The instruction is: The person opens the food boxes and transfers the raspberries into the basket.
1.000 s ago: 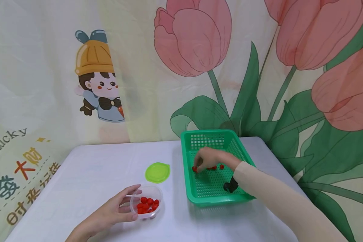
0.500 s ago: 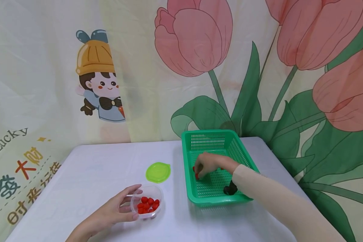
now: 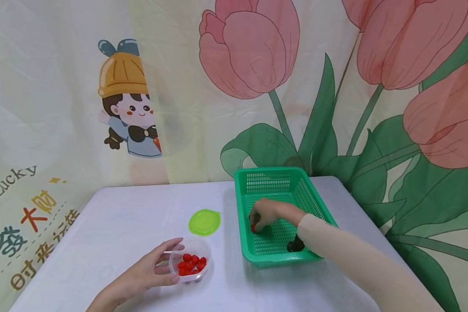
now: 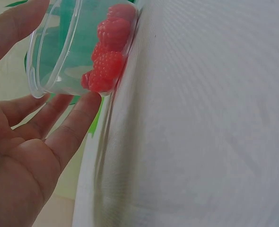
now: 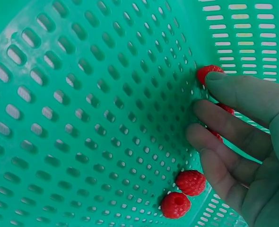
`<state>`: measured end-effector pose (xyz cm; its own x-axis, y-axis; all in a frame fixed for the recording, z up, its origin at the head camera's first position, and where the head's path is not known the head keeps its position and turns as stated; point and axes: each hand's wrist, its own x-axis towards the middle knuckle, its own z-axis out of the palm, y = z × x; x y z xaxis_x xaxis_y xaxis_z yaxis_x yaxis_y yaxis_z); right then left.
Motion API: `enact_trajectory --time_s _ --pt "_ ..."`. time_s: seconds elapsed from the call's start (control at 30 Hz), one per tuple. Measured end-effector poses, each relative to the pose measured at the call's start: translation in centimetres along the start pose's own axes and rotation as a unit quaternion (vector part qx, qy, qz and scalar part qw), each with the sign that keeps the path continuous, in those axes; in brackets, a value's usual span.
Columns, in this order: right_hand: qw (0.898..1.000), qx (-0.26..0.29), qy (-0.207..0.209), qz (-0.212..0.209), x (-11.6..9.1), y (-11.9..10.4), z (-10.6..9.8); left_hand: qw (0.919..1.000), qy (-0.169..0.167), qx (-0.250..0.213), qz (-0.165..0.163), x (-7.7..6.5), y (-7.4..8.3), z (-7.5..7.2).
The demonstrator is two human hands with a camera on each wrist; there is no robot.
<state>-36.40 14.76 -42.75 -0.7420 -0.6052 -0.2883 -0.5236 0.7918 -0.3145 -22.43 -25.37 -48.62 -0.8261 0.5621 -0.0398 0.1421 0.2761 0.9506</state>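
Note:
My left hand [image 3: 152, 268] holds a clear plastic tub [image 4: 59, 56] with several red raspberries [image 3: 192, 262] in it. The thumb and fingers lie on opposite sides of the tub, which stands upright on the table. Inside the green basket [image 3: 282, 260], my right hand [image 3: 263, 214] reaches down near the left wall. A raspberry [image 5: 209, 73] sits at its thumb tip, pinched there, with the index finger hidden. Its other fingers bend loosely below the thumb. More raspberries [image 5: 191, 183] lie in the basket close to these fingers, some partly hidden behind them.
Dark, black lumps [image 3: 295, 246] lie at the basket's near right, partly covered by the right sleeve [image 3: 335, 242]. A lime-green lid [image 3: 204, 222] lies on the white table [image 3: 140, 216] between tub and basket. A printed curtain [image 3: 187, 108] hangs behind.
My right hand has shifted slightly towards the near side of the basket, and its wrist now covers the raspberries seen earlier beside it. My left hand and the tub stay put.

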Motion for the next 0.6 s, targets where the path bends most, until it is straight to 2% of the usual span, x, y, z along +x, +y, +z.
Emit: enact_trajectory --time_s 0.33,0.47,0.6 --pt "1.000 -0.001 -0.012 0.006 -1.7 -0.5 -1.9 1.0000 0.001 0.001 -0.010 0.0 0.2 0.0" --pt "1.000 -0.007 0.004 -0.008 -3.1 -1.1 -3.3 0.9999 0.001 0.001 -0.010 0.0 0.2 0.0" --pt "0.999 -0.011 0.028 -0.042 -4.6 -2.1 -4.5 0.9999 0.001 0.006 -0.011 0.0 0.2 0.1"
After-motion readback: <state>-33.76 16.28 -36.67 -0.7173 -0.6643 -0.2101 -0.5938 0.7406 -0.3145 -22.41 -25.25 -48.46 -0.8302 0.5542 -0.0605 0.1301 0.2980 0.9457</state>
